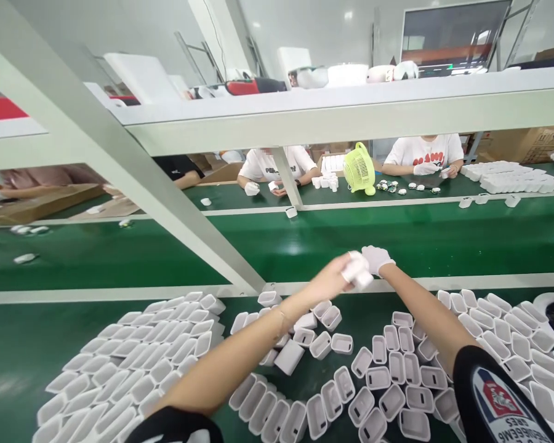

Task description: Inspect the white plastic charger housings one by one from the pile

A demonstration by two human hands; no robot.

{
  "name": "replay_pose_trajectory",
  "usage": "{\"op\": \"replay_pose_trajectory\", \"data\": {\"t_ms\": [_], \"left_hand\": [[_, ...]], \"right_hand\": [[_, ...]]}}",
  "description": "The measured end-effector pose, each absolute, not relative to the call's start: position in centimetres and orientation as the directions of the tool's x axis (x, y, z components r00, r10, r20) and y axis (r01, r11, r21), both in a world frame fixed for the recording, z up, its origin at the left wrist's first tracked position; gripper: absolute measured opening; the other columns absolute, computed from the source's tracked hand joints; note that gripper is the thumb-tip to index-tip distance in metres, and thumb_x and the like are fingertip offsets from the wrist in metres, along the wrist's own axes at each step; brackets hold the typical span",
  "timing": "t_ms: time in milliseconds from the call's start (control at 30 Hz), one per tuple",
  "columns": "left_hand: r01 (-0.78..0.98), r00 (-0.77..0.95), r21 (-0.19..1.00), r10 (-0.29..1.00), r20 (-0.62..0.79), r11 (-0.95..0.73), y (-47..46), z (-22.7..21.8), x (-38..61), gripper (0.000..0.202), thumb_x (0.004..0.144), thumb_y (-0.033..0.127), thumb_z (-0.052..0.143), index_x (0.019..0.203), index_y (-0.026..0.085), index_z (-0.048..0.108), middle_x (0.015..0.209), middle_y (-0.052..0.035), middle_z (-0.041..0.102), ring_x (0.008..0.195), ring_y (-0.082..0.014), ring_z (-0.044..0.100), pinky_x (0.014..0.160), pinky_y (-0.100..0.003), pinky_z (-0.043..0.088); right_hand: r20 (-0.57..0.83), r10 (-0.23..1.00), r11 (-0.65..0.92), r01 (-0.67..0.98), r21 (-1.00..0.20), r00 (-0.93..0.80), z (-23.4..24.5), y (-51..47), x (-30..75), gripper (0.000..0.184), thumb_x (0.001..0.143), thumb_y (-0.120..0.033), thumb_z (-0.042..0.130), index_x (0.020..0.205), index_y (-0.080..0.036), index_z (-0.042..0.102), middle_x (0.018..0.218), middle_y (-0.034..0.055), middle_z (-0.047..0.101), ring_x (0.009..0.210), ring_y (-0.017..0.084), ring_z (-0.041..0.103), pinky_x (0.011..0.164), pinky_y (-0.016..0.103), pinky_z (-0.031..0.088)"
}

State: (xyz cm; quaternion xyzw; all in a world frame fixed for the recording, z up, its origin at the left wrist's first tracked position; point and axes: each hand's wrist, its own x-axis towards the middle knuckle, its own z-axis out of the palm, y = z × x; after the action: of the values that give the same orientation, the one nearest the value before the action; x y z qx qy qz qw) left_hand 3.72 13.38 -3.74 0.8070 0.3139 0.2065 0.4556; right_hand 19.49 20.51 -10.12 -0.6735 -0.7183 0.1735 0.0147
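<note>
My bare left hand [331, 280] reaches forward over the near edge of the green belt, closed around a small white plastic housing [361, 274]. Motion blurs both hand and housing. Right beside it is my right hand [377, 259] in a white glove, close to the housing; whether it touches or grips anything is unclear. Below my arms, open white plastic housings [343, 343] lie loosely on the green work surface, many with a small dark slot inside. Packed rows of similar housings [120, 363] fill the left side, and another group [503, 332] covers the right.
A slanted metal post [166, 203] stands left of my arms, under a shelf rail [305, 120]. The green belt [425, 237] runs across ahead. Co-workers [284, 166] sit beyond it, near a yellow-green fan [360, 169]. A round white-rimmed item [542, 301] lies far right.
</note>
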Motion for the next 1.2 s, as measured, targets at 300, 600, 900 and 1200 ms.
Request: {"op": "replay_pose_trajectory", "data": {"t_ms": [300,600,900,1200], "left_hand": [[-0.163,0.752,0.772,0.584,-0.306,0.615,9.4,1.3,1.1,0.053,0.1,0.05,0.023,0.074,0.013,0.05,0.057,-0.0009,0.053,0.029,-0.0001,0.026,0.027,-0.01,0.014],[-0.075,0.706,0.919,0.672,-0.224,0.386,8.1,0.9,1.2,0.053,0.095,0.059,0.033,0.077,0.013,0.052,0.06,-0.001,0.055,0.032,-0.0013,0.03,0.03,-0.013,0.019],[0.545,0.629,0.692,0.777,0.035,-0.473,16.1,-3.0,2.5,0.032,0.093,0.036,0.059,0.116,0.014,0.058,0.114,-0.0079,0.061,0.097,-0.0212,0.063,0.082,-0.039,0.056],[0.67,0.694,0.394,0.719,-0.034,-0.628,17.0,-5.3,1.1,0.046,0.088,0.023,0.06,0.132,0.019,0.049,0.149,-0.0157,0.038,0.137,-0.0343,0.034,0.109,-0.057,0.031]], "right_hand": [[-0.042,0.997,0.044,0.964,-0.263,-0.057,-9.9,12.7,24.3,0.024,0.095,-0.037,0.055,0.096,-0.015,0.063,0.099,0.0049,0.065,0.083,0.016,0.062,0.076,0.034,0.052],[0.125,0.992,0.045,0.944,-0.326,-0.004,-7.0,7.2,28.3,0.023,0.087,-0.033,0.05,0.093,-0.025,0.07,0.103,0.0036,0.073,0.086,0.02,0.069,0.073,0.028,0.051],[0.184,0.98,-0.005,0.93,-0.368,0.078,-4.0,2.7,28.4,0.033,0.085,-0.035,0.055,0.115,-0.021,0.059,0.094,0.0032,0.075,0.082,0.022,0.072,0.076,0.035,0.056],[0.339,0.94,0.154,0.933,-0.324,-0.037,-3.9,-0.3,29.1,0.022,0.087,-0.032,0.051,0.098,-0.022,0.066,0.101,0.0067,0.075,0.092,0.025,0.072,0.081,0.04,0.057]]}}
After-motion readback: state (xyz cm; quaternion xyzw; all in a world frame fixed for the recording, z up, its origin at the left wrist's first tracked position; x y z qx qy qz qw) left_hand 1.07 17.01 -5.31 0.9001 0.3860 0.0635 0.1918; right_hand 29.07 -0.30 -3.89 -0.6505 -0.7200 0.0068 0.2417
